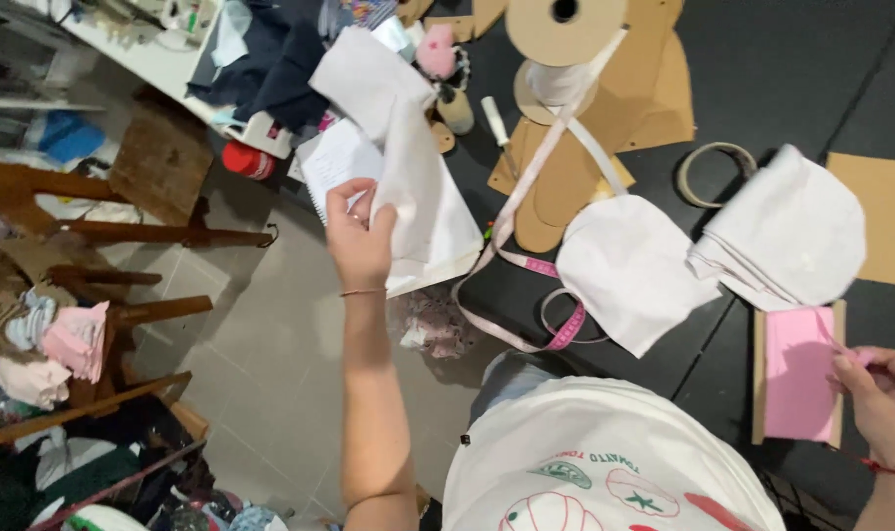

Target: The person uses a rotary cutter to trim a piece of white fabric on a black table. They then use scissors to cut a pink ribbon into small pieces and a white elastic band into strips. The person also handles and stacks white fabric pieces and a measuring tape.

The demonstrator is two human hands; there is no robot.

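My left hand is raised at the left edge of the black table and pinches a white fabric piece that hangs up and away from it. Low at the right, my right hand has its fingers closed on the edge of a pink fabric piece that lies on a brown cardboard pattern. Between the hands lie a white cut fabric piece and a stack of white fabric pieces. A pink and white measuring tape runs across the table.
A large cardboard spool and brown cardboard patterns sit at the back. A roll of tape lies near the stack. Dark clothes pile up at the back left. Wooden racks with folded cloth stand on the tiled floor at the left.
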